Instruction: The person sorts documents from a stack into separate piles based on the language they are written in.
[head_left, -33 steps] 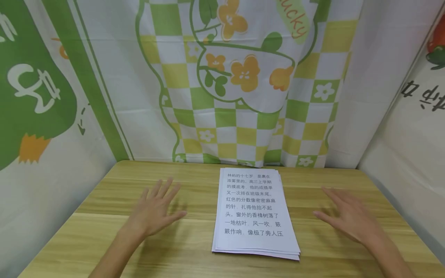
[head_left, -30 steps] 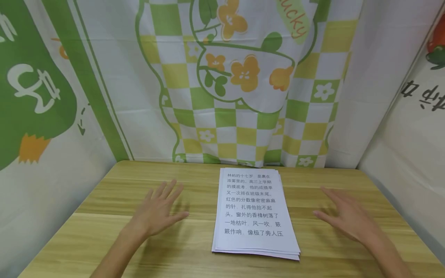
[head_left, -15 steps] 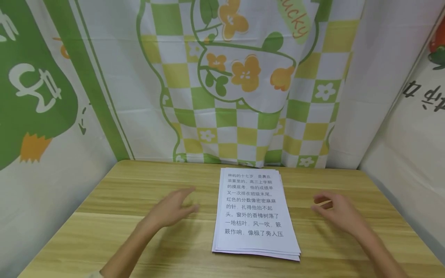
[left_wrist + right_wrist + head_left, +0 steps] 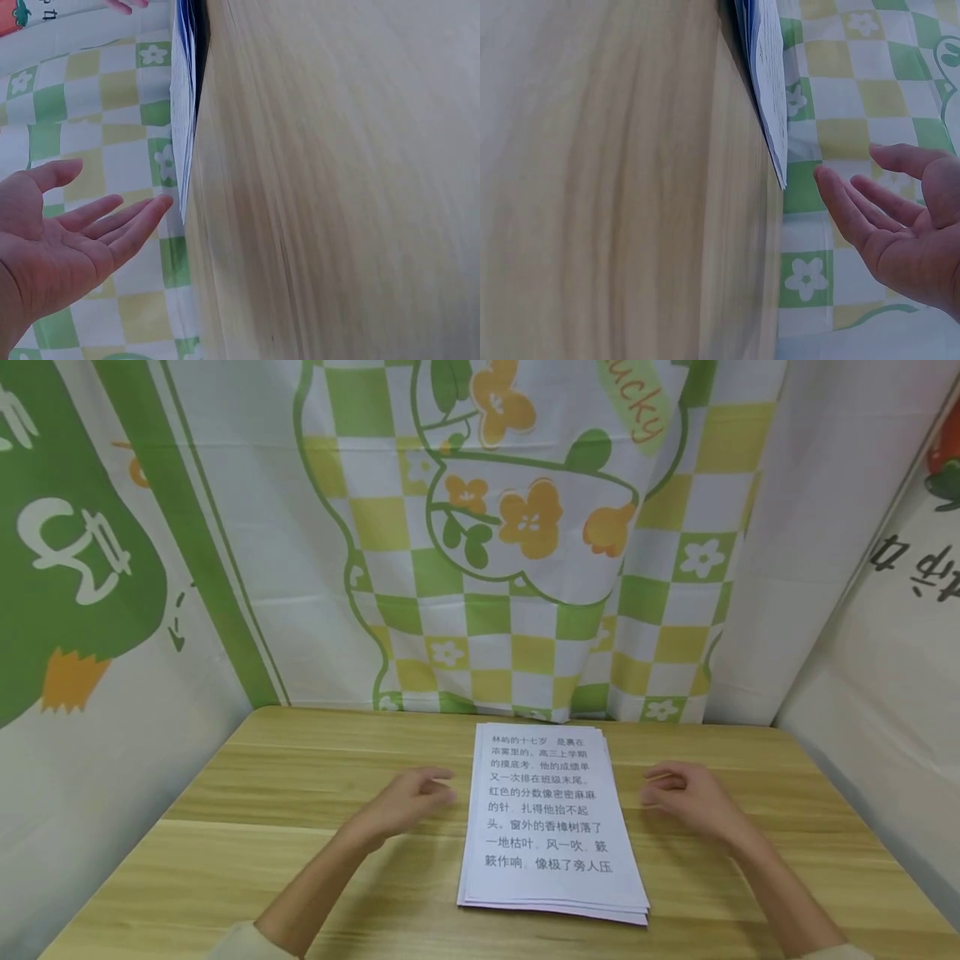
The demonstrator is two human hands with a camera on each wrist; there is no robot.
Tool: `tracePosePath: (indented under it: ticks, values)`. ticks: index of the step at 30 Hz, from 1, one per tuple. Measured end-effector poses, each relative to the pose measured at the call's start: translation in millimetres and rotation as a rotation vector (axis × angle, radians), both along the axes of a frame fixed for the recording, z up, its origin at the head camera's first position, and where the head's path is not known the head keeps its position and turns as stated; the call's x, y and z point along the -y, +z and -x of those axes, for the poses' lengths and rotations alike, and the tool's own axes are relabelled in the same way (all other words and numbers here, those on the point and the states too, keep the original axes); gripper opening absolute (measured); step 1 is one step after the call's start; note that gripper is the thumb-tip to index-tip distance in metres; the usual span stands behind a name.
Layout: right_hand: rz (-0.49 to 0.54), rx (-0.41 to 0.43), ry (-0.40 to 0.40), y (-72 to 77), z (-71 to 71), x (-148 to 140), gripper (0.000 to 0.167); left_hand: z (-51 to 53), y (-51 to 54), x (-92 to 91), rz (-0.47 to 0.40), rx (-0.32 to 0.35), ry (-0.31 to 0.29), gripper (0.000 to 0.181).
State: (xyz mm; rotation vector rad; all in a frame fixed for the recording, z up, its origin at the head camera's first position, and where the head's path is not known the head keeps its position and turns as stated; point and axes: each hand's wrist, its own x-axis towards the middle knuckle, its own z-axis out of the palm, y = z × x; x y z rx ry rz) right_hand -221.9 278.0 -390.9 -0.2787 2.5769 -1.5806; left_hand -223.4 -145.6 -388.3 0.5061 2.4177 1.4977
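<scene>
A stack of white printed sheets [image 4: 551, 827] lies on the wooden table, its lower edges slightly uneven. My left hand [image 4: 401, 802] hovers just left of the stack, fingers loosely bent and holding nothing. On the other side, my right hand [image 4: 693, 797] hangs in the air near the right edge of the sheets, also holding nothing. The left wrist view shows the left hand [image 4: 75, 240] with fingers spread apart from the sheets [image 4: 182, 105]. In the right wrist view the right hand [image 4: 904, 221] has a gap between thumb and fingers, beside the sheets [image 4: 766, 82].
The wooden table top [image 4: 247, 827] extends around the stack on both sides. Behind it hangs a checked green and yellow curtain [image 4: 487, 610] with flowers. Printed cloth walls [image 4: 885, 652] stand at the left and right.
Both hands have moved inward towards the stack from either side, and their fingers, spread wide earlier, are now more bent. The sheets have stayed in place.
</scene>
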Motion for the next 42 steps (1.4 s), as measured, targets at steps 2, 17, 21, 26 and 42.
tracePosePath:
  ticks: [2, 17, 21, 26, 42]
  values:
    - [0.022, 0.024, -0.002, -0.9, 2.5, 3, 0.047, 1.9, -1.5, -3.3, -0.041, 0.058, 0.003, 0.055]
    - [0.070, 0.138, -0.015, -9.6, 12.4, 15, 0.050, 17.4, -10.9, -22.8, -0.245, 0.343, 0.048, 0.056]
    - [0.085, 0.143, -0.002, -10.5, 14.6, 17, 0.050, 20.6, -10.7, -24.0, -0.275, 0.365, 0.030, 0.054]
    - [0.091, 0.134, 0.023, -11.9, 16.9, 19, 0.050, 24.3, -11.3, -24.5, -0.290, 0.379, 0.030, 0.053]
    - [0.072, 0.161, 0.028, -11.4, 19.3, 22, 0.052, 30.1, -13.1, -27.6, -0.310, 0.387, 0.019, 0.054]
